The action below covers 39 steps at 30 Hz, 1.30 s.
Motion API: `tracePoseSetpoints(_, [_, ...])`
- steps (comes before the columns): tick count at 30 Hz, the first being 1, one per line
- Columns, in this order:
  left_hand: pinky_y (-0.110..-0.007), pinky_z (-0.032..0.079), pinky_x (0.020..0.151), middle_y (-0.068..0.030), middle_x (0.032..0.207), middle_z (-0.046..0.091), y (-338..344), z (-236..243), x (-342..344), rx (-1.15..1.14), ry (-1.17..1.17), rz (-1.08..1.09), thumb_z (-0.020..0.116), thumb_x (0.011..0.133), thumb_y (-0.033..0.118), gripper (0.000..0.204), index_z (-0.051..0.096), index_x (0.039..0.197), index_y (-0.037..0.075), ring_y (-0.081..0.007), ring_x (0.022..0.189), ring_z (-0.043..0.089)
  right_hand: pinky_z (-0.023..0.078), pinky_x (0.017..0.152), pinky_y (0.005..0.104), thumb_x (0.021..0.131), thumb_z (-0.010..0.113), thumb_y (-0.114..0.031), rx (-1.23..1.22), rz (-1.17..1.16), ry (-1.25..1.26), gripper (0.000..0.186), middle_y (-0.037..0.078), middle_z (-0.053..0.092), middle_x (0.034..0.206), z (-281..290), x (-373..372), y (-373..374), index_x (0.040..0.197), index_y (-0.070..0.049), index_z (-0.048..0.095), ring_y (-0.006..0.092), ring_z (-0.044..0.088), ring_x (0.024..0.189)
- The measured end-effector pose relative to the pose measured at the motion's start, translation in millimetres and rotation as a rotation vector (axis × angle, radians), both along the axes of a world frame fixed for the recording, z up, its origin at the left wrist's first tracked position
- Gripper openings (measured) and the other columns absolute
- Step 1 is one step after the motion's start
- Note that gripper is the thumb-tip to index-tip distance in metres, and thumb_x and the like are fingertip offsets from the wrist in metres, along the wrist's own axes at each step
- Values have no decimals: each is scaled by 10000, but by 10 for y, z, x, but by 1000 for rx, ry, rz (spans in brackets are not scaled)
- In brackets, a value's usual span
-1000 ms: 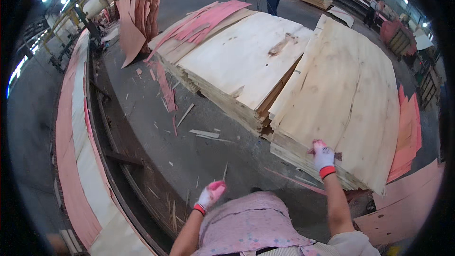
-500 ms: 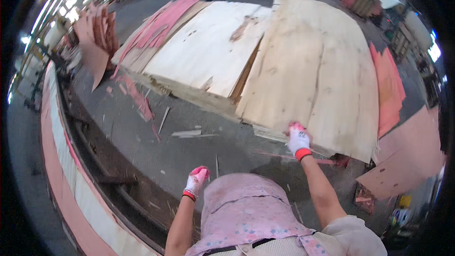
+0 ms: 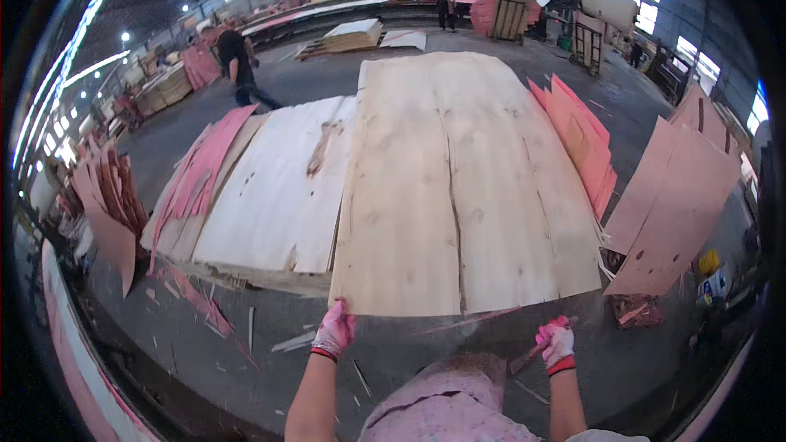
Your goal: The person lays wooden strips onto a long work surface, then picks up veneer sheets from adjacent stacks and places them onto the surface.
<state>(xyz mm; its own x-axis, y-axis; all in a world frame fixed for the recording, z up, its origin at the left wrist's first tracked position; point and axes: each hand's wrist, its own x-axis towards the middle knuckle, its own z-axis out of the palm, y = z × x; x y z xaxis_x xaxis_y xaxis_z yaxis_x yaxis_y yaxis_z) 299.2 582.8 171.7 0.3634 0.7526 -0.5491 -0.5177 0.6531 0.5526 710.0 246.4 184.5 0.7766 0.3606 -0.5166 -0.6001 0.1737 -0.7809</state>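
A large pale wood veneer sheet (image 3: 401, 221) with dark lengthwise cracks lies over the right part of a low stack. At its near left corner, my left hand (image 3: 336, 329), in a white glove with pink fingers, is closed on the edge. My right hand (image 3: 557, 344), gloved the same way, is a closed fist just short of the sheet's near edge, apart from it. A short brownish-pink veneer strip (image 3: 524, 359) sticks out of that fist to the left. Left of the large sheet lies a whiter veneer sheet (image 3: 274, 196) with a brown knot.
Pink veneer strips (image 3: 201, 168) cover the stack's left end. Pink sheets lean at the right (image 3: 577, 143), beside a bigger pinkish sheet (image 3: 675, 213). Scraps (image 3: 295, 342) litter the floor. A person in dark clothes (image 3: 237, 65) walks beyond the stack; others stand far back.
My left hand has come up to the sheet's near left corner and closed on it. My right hand has left the near edge, a strip now in it. The view has tilted up and turned right.
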Motion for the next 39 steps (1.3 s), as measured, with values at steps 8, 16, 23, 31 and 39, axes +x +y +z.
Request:
tracePoseSetpoints(8, [-207,453,546,25,784,649,-102,1802,-13,443,463,130,672,818,154,146,672,949,90,-65,648,584,457,826,496,757,585,-134,220,152,399,130,51,571,797,6,162,487,880,-165,557,296,573,799])
tracePoseSetpoints(16, [-238,481,594,-27,777,627,-641,2642,-617,705,560,548,621,780,51,158,632,931,5,-119,669,599,445,812,457,814,539,-219,78,275,654,100,10,605,950,133,-411,885,899,-170,559,234,551,931])
tracePoseSetpoints(23, [-375,525,798,-104,1145,575,-913,2065,-1851,628,520,655,548,912,361,469,494,1205,0,-244,1006,588,444,846,413,894,481,-194,262,625,667,103,46,629,929,383,-1068,1793,894,-118,551,245,580,921])
tracePoseSetpoints(31, [-251,451,598,-63,922,634,-1134,658,-2992,746,1058,851,449,895,270,287,602,1004,53,-161,722,556,466,867,444,883,559,-153,232,769,681,95,58,630,934,672,-1896,2391,971,-117,558,266,599,941])
tracePoseSetpoints(39, [-293,450,651,-10,822,609,-2399,-1256,-3478,759,1341,419,457,895,303,213,592,863,142,-147,730,547,510,790,460,866,604,-130,96,752,656,91,41,617,871,469,-2154,2219,949,-133,566,257,609,851])
